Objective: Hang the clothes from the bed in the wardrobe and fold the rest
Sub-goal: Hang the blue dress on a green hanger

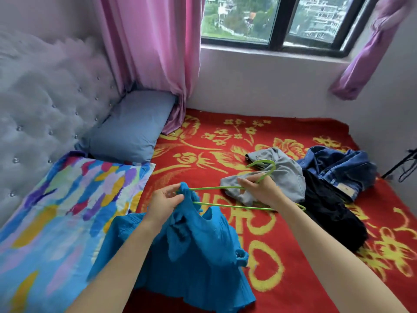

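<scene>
Single head-worn, wide-angle view, taken from above the near side of the bed (203, 141) and pitched forward and steeply down. The left hand (161, 203) and right hand (262, 190) lie close under the lens near frame centre. The camera faces the far wall (259, 86) and its window (277, 19), with the tufted headboard (45, 98) along the left margin. Straight edges bow toward the frame borders.

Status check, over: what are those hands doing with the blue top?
Right hand grips green hanger near hook. Left hand pinches blue top onto its end. Grey garment, jeans, black garment lie beyond.
</scene>
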`<action>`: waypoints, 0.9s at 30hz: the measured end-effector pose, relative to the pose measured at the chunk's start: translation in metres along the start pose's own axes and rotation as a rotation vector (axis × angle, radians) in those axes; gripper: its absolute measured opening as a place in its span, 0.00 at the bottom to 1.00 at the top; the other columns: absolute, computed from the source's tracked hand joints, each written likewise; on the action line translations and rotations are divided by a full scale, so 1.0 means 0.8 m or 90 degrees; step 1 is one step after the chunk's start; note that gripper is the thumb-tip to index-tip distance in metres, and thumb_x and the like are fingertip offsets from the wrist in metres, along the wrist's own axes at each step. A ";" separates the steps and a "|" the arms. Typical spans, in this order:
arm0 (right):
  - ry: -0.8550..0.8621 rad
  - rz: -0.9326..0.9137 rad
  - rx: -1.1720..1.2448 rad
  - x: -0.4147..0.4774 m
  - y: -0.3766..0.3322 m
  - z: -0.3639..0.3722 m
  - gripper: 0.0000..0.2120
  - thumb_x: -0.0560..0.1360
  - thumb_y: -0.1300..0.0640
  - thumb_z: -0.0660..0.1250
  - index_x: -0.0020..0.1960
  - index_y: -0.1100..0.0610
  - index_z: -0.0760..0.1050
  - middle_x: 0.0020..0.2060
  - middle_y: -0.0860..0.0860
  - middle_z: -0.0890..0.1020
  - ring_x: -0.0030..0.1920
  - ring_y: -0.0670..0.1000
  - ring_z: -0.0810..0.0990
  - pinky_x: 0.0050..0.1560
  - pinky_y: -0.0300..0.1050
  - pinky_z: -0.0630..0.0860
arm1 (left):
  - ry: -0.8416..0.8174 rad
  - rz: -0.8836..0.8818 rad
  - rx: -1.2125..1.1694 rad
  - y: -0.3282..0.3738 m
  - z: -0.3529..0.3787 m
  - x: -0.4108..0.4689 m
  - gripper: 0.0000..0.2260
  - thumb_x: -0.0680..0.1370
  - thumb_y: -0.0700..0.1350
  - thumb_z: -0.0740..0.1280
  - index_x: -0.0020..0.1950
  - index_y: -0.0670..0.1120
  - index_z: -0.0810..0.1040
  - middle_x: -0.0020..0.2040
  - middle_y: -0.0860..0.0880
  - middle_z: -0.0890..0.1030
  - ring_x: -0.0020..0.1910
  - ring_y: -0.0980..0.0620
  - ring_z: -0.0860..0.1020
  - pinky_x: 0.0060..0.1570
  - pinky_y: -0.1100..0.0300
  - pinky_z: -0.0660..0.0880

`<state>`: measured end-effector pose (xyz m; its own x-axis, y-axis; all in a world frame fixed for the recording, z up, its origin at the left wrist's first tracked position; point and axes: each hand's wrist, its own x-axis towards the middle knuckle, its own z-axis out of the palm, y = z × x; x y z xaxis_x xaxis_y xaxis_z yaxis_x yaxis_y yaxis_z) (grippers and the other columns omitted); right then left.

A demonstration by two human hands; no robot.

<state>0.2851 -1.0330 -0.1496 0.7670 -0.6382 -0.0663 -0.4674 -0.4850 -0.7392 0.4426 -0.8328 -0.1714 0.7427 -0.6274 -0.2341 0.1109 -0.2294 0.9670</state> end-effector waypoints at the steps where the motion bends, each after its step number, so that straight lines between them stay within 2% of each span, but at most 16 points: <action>1: 0.014 0.005 0.054 0.000 -0.005 0.004 0.20 0.78 0.54 0.63 0.31 0.61 0.79 0.15 0.45 0.63 0.18 0.44 0.60 0.26 0.39 0.53 | 0.010 0.059 0.101 0.014 -0.005 -0.003 0.13 0.75 0.34 0.66 0.49 0.52 0.81 0.35 0.52 0.82 0.37 0.51 0.80 0.31 0.66 0.74; 2: 0.029 0.008 0.101 0.001 -0.014 0.008 0.21 0.78 0.54 0.63 0.36 0.71 0.76 0.17 0.44 0.61 0.18 0.43 0.58 0.26 0.41 0.52 | 0.041 0.119 0.260 0.031 -0.012 -0.006 0.11 0.75 0.38 0.67 0.48 0.55 0.81 0.36 0.51 0.82 0.40 0.48 0.79 0.33 0.62 0.73; 3: 0.038 0.011 0.141 0.002 -0.024 0.011 0.22 0.78 0.54 0.63 0.37 0.74 0.74 0.18 0.45 0.61 0.19 0.43 0.57 0.27 0.41 0.52 | 0.117 0.181 0.460 0.049 -0.020 -0.008 0.08 0.74 0.42 0.68 0.49 0.54 0.82 0.38 0.48 0.81 0.44 0.45 0.78 0.34 0.58 0.70; 4: 0.040 0.010 0.171 0.003 -0.029 0.013 0.22 0.78 0.55 0.63 0.34 0.72 0.75 0.17 0.44 0.61 0.19 0.42 0.56 0.26 0.40 0.52 | 0.230 0.257 0.638 0.064 -0.024 -0.010 0.08 0.72 0.45 0.71 0.49 0.51 0.83 0.39 0.44 0.80 0.46 0.41 0.76 0.35 0.56 0.66; 5: 0.042 -0.008 0.192 0.004 -0.042 0.014 0.22 0.78 0.55 0.63 0.29 0.65 0.77 0.16 0.43 0.61 0.18 0.42 0.57 0.25 0.37 0.53 | 0.315 0.334 0.763 0.080 -0.032 -0.014 0.07 0.68 0.45 0.74 0.45 0.47 0.84 0.38 0.41 0.78 0.44 0.39 0.74 0.34 0.54 0.63; 6: 0.042 -0.026 0.216 0.005 -0.053 0.016 0.24 0.78 0.56 0.62 0.24 0.56 0.77 0.14 0.43 0.61 0.18 0.42 0.57 0.23 0.34 0.54 | 0.355 0.394 0.840 0.093 -0.035 -0.018 0.07 0.63 0.44 0.77 0.38 0.43 0.84 0.35 0.39 0.75 0.40 0.39 0.74 0.33 0.54 0.62; 7: 0.048 -0.037 0.251 0.006 -0.065 0.015 0.27 0.78 0.57 0.62 0.21 0.53 0.75 0.14 0.43 0.62 0.17 0.41 0.57 0.21 0.32 0.55 | 0.377 0.444 0.869 0.106 -0.039 -0.020 0.08 0.60 0.42 0.79 0.32 0.42 0.82 0.33 0.39 0.73 0.37 0.39 0.74 0.33 0.54 0.62; 10: 0.057 -0.046 0.363 0.011 -0.088 0.012 0.22 0.78 0.57 0.63 0.25 0.54 0.77 0.15 0.43 0.62 0.17 0.40 0.57 0.20 0.30 0.55 | 0.335 0.566 0.870 0.133 -0.058 -0.014 0.08 0.60 0.36 0.78 0.33 0.41 0.81 0.33 0.40 0.74 0.34 0.40 0.75 0.33 0.52 0.69; 12: 0.065 -0.062 0.362 0.011 -0.097 0.005 0.18 0.77 0.57 0.64 0.29 0.59 0.76 0.15 0.44 0.63 0.17 0.41 0.57 0.20 0.31 0.56 | 0.268 0.638 0.819 0.145 -0.075 -0.009 0.06 0.63 0.36 0.77 0.35 0.40 0.82 0.35 0.40 0.76 0.34 0.39 0.76 0.35 0.48 0.72; 15: 0.067 -0.103 0.364 0.009 -0.107 -0.012 0.11 0.76 0.59 0.66 0.36 0.62 0.77 0.19 0.47 0.72 0.20 0.44 0.66 0.24 0.33 0.65 | 0.212 0.631 0.767 0.154 -0.088 0.004 0.03 0.71 0.38 0.72 0.42 0.39 0.82 0.43 0.39 0.79 0.41 0.38 0.78 0.45 0.44 0.71; 17: 0.105 -0.167 0.319 0.010 -0.115 -0.021 0.06 0.73 0.63 0.68 0.49 0.63 0.78 0.34 0.50 0.81 0.33 0.46 0.77 0.39 0.40 0.74 | 0.217 0.571 0.751 0.153 -0.095 0.017 0.06 0.77 0.41 0.66 0.49 0.39 0.81 0.47 0.41 0.79 0.46 0.39 0.78 0.50 0.48 0.67; 19: 0.257 -0.211 0.152 0.014 -0.112 -0.027 0.19 0.72 0.65 0.70 0.61 0.60 0.74 0.50 0.50 0.77 0.50 0.47 0.74 0.55 0.43 0.69 | 0.257 0.554 0.714 0.154 -0.103 0.026 0.08 0.78 0.41 0.64 0.51 0.39 0.80 0.46 0.41 0.79 0.49 0.40 0.77 0.50 0.49 0.64; 20: 0.372 -0.207 0.101 0.015 -0.107 -0.028 0.21 0.72 0.64 0.70 0.64 0.60 0.72 0.53 0.50 0.75 0.54 0.47 0.71 0.58 0.41 0.65 | 0.281 0.560 0.693 0.156 -0.108 0.028 0.07 0.78 0.40 0.64 0.50 0.39 0.80 0.45 0.40 0.79 0.49 0.40 0.77 0.49 0.48 0.63; 23: 0.662 -0.091 0.208 0.007 -0.082 -0.014 0.17 0.70 0.62 0.61 0.58 0.65 0.73 0.52 0.57 0.75 0.56 0.54 0.71 0.56 0.40 0.64 | 0.354 0.607 0.641 0.162 -0.120 0.030 0.04 0.75 0.36 0.67 0.45 0.37 0.80 0.41 0.38 0.80 0.44 0.38 0.79 0.44 0.47 0.65; 25: 0.714 -0.007 0.240 0.007 -0.060 0.007 0.10 0.71 0.68 0.60 0.51 0.68 0.71 0.49 0.63 0.74 0.55 0.62 0.71 0.56 0.49 0.66 | 0.378 0.614 0.601 0.165 -0.122 0.029 0.04 0.74 0.35 0.66 0.45 0.36 0.80 0.40 0.38 0.80 0.42 0.37 0.79 0.43 0.47 0.66; 27: 0.680 0.055 0.239 0.010 -0.043 0.034 0.06 0.71 0.72 0.60 0.47 0.65 0.69 0.46 0.62 0.73 0.52 0.65 0.72 0.55 0.58 0.67 | 0.381 0.604 0.532 0.171 -0.122 0.027 0.04 0.75 0.34 0.65 0.47 0.35 0.80 0.42 0.37 0.81 0.43 0.37 0.79 0.46 0.46 0.68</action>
<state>0.3192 -1.0055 -0.1431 -0.1131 -0.9314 0.3461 -0.2009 -0.3197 -0.9260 0.5385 -0.8054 -0.0346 0.5008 -0.4308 0.7507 -0.8507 -0.4052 0.3349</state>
